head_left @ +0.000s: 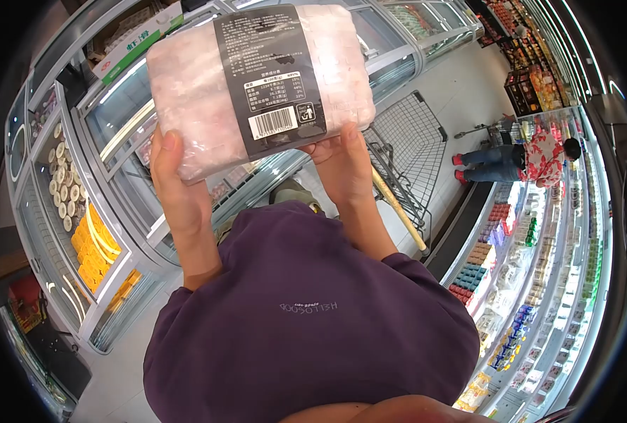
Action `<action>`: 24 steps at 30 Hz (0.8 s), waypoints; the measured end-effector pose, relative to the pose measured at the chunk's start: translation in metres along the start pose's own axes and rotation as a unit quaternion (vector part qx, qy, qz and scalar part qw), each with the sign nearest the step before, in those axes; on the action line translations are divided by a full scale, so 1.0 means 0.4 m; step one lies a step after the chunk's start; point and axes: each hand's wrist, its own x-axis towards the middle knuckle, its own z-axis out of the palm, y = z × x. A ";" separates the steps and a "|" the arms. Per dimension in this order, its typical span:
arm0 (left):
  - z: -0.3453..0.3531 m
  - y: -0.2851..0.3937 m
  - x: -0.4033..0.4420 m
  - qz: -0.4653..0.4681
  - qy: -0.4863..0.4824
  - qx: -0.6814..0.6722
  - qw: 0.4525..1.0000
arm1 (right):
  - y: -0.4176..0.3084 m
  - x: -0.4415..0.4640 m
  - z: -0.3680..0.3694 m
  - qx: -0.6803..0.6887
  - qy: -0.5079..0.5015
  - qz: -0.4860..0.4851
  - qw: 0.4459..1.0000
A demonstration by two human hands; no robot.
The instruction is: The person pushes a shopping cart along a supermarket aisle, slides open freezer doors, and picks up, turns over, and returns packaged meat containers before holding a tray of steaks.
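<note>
A large clear-wrapped pack of pale pink frozen food (186,92) is held up in front of me, its back side facing the camera. Around its middle runs a black label (267,67) with white print, a nutrition table and a barcode. My left hand (172,166) grips the lower left corner, thumb on the front face. At the lower right edge, my right hand (341,158) holds the pack with its thumb over the rim. The other fingers of both hands are mostly hidden behind it.
A wire shopping cart (408,148) stands to my right. Glass-topped freezers (116,233) line the left and far side, one bearing a green-and-white box (140,46). Stocked refrigerated shelves (525,282) run along the right. Another person (511,162) stands by them near a second cart.
</note>
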 end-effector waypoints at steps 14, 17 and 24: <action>-0.008 -0.009 0.002 -0.003 0.001 0.012 1.000 | 0.003 -0.007 -0.002 -0.005 0.004 0.012 1.000; 0.003 -0.003 -0.005 -0.007 -0.004 0.015 1.000 | 0.000 -0.013 0.003 -0.010 0.009 0.012 1.000; -0.015 -0.012 -0.004 -0.004 -0.014 -0.004 1.000 | -0.004 -0.025 0.012 0.005 0.021 0.003 1.000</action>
